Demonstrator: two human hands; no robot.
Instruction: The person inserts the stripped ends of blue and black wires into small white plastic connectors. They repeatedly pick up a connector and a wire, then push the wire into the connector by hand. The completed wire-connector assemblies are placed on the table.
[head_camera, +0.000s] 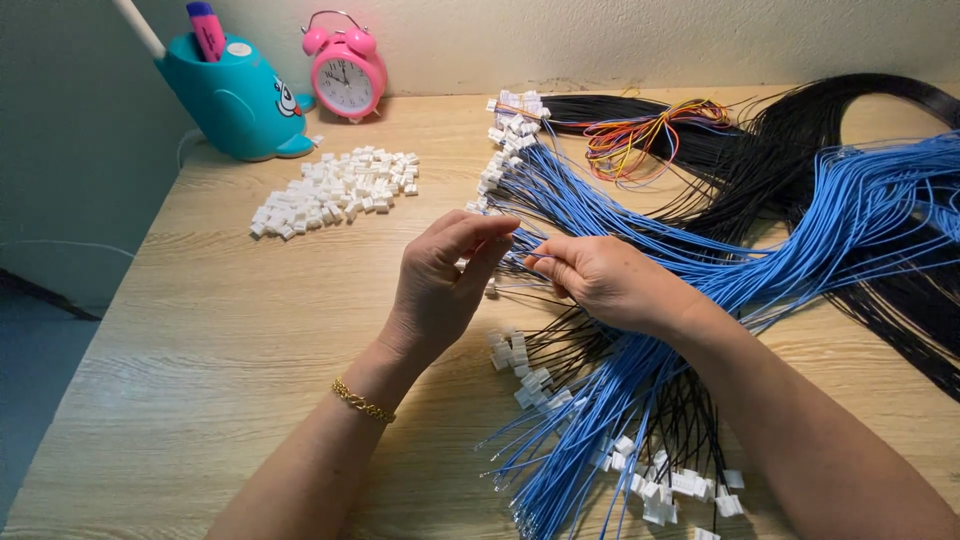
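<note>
Far left, near the table (200, 350) edge: teal whale-shaped pen holder (235, 100) w/ pink alarm clock (345, 72) just right of it. Loose pile of white connectors (335, 190) sits in front; bare wood all around it and down the near-left side, plenty of room there. Center: left hand (440, 285), grip pressed together, pinching smth small, can't tell what. Right hand (605, 280) just beside it, grip pinching blue wires (700, 260). Right half is crowded: black wires (800, 150), multicolor wire bundle (650, 135) far back, strands running off the right edge.
</note>
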